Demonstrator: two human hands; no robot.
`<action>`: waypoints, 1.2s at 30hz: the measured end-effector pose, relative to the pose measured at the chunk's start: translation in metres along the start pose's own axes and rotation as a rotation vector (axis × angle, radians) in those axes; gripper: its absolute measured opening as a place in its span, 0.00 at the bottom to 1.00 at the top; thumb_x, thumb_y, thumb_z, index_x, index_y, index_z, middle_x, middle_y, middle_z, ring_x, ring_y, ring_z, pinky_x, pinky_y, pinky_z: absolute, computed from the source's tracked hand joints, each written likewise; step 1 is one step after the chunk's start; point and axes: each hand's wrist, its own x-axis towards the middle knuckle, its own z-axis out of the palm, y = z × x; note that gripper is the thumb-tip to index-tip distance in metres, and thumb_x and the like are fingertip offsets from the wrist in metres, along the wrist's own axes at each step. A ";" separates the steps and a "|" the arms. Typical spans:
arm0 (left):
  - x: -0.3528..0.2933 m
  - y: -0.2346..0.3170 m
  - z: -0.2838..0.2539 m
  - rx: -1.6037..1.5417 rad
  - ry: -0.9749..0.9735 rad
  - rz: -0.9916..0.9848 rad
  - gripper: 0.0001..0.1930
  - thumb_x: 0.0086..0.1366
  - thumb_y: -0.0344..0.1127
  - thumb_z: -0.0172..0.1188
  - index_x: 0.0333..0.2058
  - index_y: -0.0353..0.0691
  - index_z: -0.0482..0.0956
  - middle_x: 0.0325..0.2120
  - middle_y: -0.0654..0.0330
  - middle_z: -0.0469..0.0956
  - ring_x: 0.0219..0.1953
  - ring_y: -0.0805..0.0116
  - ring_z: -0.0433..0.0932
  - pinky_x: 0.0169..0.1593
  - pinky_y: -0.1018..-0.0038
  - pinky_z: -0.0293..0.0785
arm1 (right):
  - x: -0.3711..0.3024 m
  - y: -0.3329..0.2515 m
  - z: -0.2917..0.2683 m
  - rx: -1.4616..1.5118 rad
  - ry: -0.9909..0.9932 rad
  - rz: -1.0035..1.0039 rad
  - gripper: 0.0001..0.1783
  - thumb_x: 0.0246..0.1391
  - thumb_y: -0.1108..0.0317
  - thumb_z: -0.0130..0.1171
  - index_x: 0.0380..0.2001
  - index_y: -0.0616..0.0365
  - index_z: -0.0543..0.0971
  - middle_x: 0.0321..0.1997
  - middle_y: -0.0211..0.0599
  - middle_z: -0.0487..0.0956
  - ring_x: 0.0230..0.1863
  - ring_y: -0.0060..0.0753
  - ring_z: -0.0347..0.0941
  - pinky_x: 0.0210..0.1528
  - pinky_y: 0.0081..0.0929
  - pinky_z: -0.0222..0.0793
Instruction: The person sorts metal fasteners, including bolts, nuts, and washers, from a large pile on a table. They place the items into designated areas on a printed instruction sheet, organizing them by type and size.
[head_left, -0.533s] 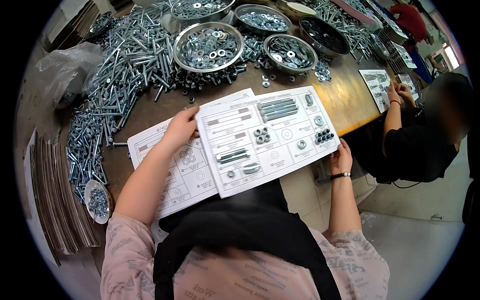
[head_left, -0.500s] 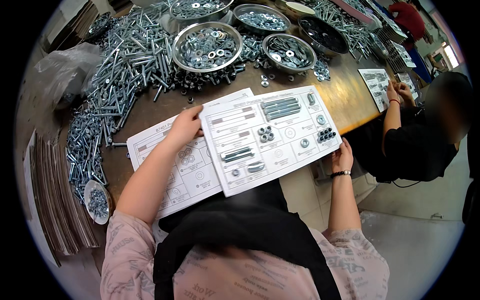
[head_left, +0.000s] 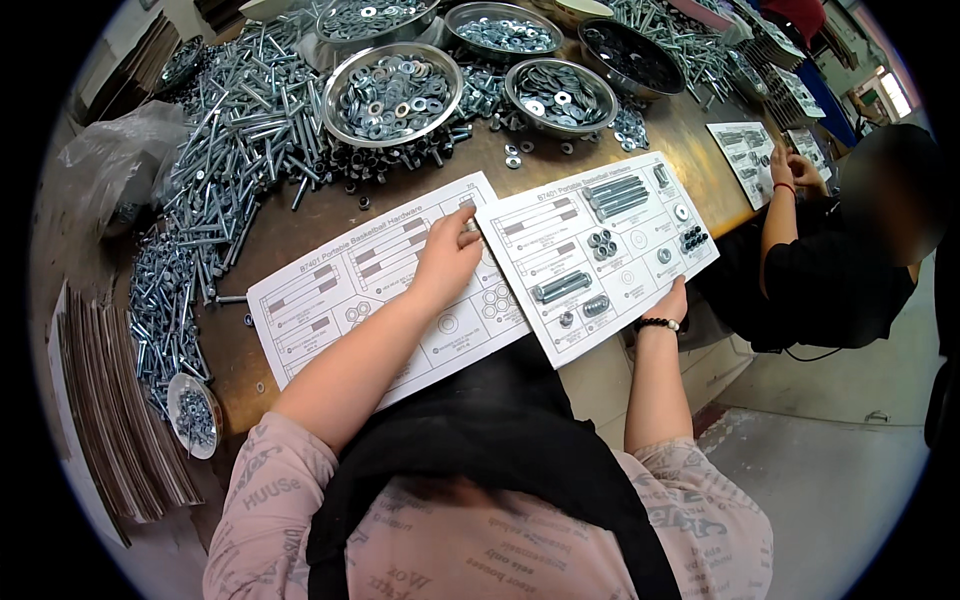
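A white printed card [head_left: 590, 268] carries long bolts [head_left: 617, 197], shorter bolts [head_left: 562, 288], nuts [head_left: 602, 245], washers and small black nuts [head_left: 693, 238] over its printed boxes. My left hand [head_left: 448, 258] is closed with its fingertips at the card's left edge. Under the lower right edge, my right hand [head_left: 668, 302] grips the card; its fingers are partly hidden beneath. A second printed sheet [head_left: 345, 290], showing outlines of bolts, nuts and washers, lies on the table under my left forearm, with no hardware on its visible part.
Loose bolts [head_left: 265, 120] are heaped at the left of the table [head_left: 520, 180]. Steel bowls of washers [head_left: 395, 100] and a bowl of black parts [head_left: 630, 60] stand behind. A small bowl [head_left: 194, 415] sits near stacked cardboard [head_left: 115, 400]. A co-worker [head_left: 830, 260] handles another card at right.
The card has shifted right with my right hand, uncovering more of the sheet below. My left hand has moved right and slightly down, staying at the card's left edge.
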 end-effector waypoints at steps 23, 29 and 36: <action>-0.101 -0.047 -0.116 -0.065 0.341 0.106 0.21 0.55 0.19 0.48 0.49 0.32 0.66 0.49 0.55 0.63 0.48 0.67 0.69 0.50 0.74 0.67 | 0.060 -0.051 -0.004 -0.382 0.450 -0.488 0.20 0.56 0.69 0.40 0.51 0.68 0.64 0.51 0.45 0.69 0.46 0.43 0.69 0.49 0.38 0.66; -0.123 -0.049 -0.137 -0.067 0.476 0.061 0.19 0.56 0.21 0.48 0.49 0.33 0.67 0.48 0.56 0.65 0.46 0.68 0.70 0.49 0.76 0.67 | -0.034 -0.027 0.019 -1.479 -0.402 -1.211 0.14 0.38 0.82 0.48 0.29 0.58 0.79 0.41 0.43 0.72 0.44 0.44 0.66 0.48 0.33 0.61; -0.127 -0.059 -0.162 0.052 0.504 0.127 0.18 0.57 0.21 0.47 0.49 0.32 0.67 0.49 0.57 0.65 0.47 0.68 0.69 0.47 0.76 0.68 | -0.060 -0.016 0.023 -1.613 -0.770 -1.309 0.14 0.31 0.79 0.52 0.26 0.54 0.79 0.41 0.42 0.72 0.45 0.46 0.66 0.47 0.37 0.62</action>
